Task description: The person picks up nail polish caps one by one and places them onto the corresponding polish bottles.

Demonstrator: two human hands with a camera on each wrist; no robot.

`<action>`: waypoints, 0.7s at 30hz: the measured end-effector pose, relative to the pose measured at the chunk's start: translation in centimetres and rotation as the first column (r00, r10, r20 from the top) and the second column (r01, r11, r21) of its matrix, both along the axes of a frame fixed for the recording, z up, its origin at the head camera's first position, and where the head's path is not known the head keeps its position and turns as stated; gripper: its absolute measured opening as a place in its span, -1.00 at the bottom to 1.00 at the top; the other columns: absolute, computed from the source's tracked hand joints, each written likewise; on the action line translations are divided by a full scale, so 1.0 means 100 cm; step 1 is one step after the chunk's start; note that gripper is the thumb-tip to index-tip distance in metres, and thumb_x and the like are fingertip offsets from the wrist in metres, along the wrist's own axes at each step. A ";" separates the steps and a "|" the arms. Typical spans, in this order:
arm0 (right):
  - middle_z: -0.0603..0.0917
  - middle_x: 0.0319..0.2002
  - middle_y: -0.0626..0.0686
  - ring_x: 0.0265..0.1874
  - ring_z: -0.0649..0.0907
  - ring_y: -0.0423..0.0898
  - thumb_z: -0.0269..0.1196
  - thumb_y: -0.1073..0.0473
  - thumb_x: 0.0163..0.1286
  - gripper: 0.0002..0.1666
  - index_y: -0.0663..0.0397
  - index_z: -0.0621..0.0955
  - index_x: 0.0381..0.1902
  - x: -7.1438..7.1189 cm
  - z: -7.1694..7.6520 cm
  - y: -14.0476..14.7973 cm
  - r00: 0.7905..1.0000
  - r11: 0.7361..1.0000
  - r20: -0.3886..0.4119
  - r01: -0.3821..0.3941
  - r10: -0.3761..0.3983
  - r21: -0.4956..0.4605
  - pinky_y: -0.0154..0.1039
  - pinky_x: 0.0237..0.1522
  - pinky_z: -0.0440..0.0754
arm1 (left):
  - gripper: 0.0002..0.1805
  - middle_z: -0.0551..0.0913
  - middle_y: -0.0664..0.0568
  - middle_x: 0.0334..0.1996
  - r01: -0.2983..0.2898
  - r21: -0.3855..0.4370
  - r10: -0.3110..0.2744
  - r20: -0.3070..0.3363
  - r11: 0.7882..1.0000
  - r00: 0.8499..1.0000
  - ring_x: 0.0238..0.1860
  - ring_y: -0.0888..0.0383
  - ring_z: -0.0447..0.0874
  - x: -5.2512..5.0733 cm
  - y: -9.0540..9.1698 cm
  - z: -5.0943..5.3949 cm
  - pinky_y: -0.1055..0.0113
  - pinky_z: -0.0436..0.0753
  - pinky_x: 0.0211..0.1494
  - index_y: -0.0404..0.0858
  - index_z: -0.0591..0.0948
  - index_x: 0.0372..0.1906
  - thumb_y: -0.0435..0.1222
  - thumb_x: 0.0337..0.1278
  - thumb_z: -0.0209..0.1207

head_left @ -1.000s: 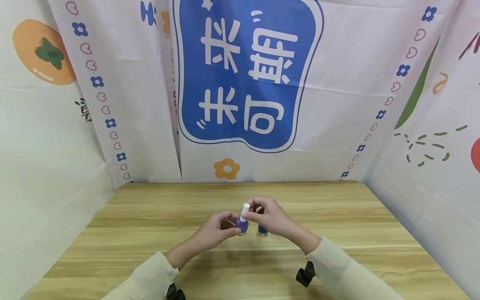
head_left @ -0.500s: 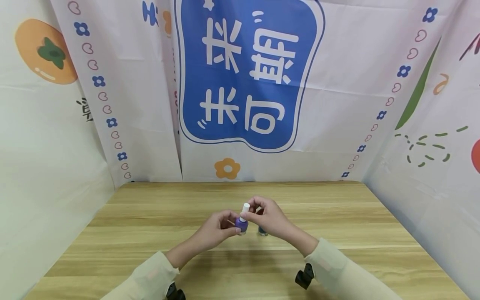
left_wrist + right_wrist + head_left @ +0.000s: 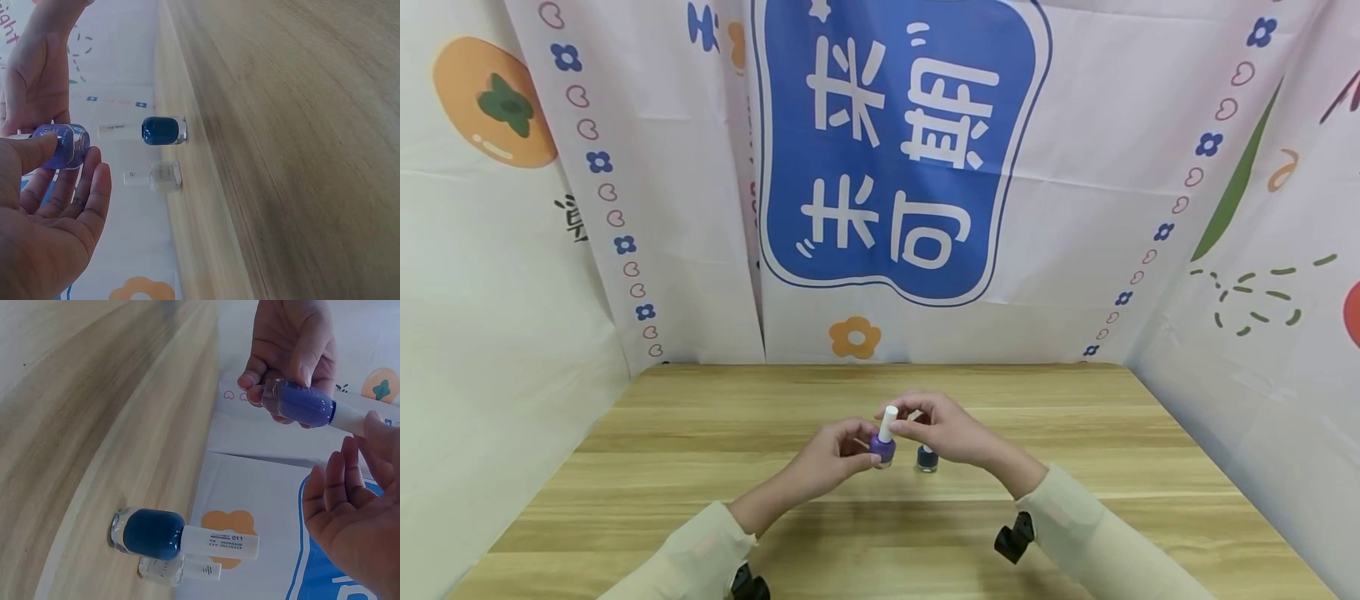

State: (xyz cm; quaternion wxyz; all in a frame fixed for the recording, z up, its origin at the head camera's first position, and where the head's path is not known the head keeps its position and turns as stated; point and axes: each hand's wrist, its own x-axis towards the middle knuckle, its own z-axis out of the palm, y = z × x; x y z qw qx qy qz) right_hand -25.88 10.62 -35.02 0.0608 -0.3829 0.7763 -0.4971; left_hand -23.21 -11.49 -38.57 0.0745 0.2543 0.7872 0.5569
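My left hand point(image 3: 829, 455) holds a purple nail polish bottle point(image 3: 883, 450) above the table, its thumb pressed on the glass. The white cap point(image 3: 888, 423) points up and leans slightly right. With thumb and fingers, my right hand point(image 3: 951, 431) pinches that cap, which still sits on the bottle. In the right wrist view, the thumb lies on the cap's end while the other fingers are spread loosely. A dark teal nail polish bottle point(image 3: 153, 534) with a white cap stands below the right hand. Beside it is a clear nail polish bottle point(image 3: 165, 177), hidden in the head view.
The wooden table point(image 3: 760, 400) spreads around the hands. Printed white cloth point(image 3: 1067, 250) hangs behind it and along both sides. Black wrist cameras point(image 3: 1015, 537) are strapped to the sleeves.
My right hand has shifted slightly, its index finger reaching farther past the cap. More of the teal bottle shows beneath it. The left hand and purple bottle stay almost in place.
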 end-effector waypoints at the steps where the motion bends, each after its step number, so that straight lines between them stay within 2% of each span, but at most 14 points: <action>1: 0.62 -0.23 0.08 -0.24 0.54 -0.03 0.15 0.29 0.46 -0.73 0.29 0.62 0.04 0.000 -0.001 -0.001 1.000 1.000 -0.003 0.010 -0.010 -0.003 -0.21 -0.30 0.58 | -0.76 0.65 -0.09 -0.14 0.001 0.001 -0.001 0.000 1.000 1.000 -0.14 0.03 0.66 0.000 0.000 0.000 0.25 0.67 -0.10 -0.37 0.57 -0.02 -0.38 0.26 0.22; 6: 0.62 -0.23 0.02 -0.23 0.54 -0.01 0.18 0.26 0.44 -0.76 0.25 0.64 -0.02 0.001 -0.004 -0.004 0.997 0.998 -0.020 0.070 -0.070 -0.006 -0.26 -0.28 0.57 | -0.77 0.65 -0.12 -0.14 0.004 0.008 -0.004 -0.003 1.000 1.000 -0.16 0.02 0.66 -0.001 -0.001 -0.002 0.27 0.67 -0.12 -0.39 0.57 -0.03 -0.39 0.26 0.22; 13: 0.60 -0.25 -0.05 -0.23 0.54 -0.04 0.19 0.19 0.45 -0.77 0.20 0.65 -0.06 0.005 -0.007 -0.007 0.989 0.990 -0.042 0.140 -0.140 0.005 -0.26 -0.27 0.57 | -0.77 0.64 -0.14 -0.14 -0.010 0.015 0.010 0.006 1.000 1.000 -0.16 0.03 0.66 0.000 -0.002 -0.003 0.09 0.67 -0.07 -0.38 0.57 -0.02 -0.39 0.26 0.21; 21: 0.58 -0.32 -0.05 -0.31 0.54 -0.06 0.25 0.20 0.40 -0.88 0.10 0.65 -0.16 0.006 -0.012 -0.012 0.981 0.982 -0.052 0.184 -0.186 -0.039 -0.28 -0.33 0.57 | -0.78 0.63 -0.14 -0.15 -0.017 0.023 0.017 0.005 1.000 1.000 -0.17 0.04 0.66 0.001 -0.002 -0.004 0.03 0.66 -0.06 -0.37 0.58 -0.03 -0.39 0.27 0.20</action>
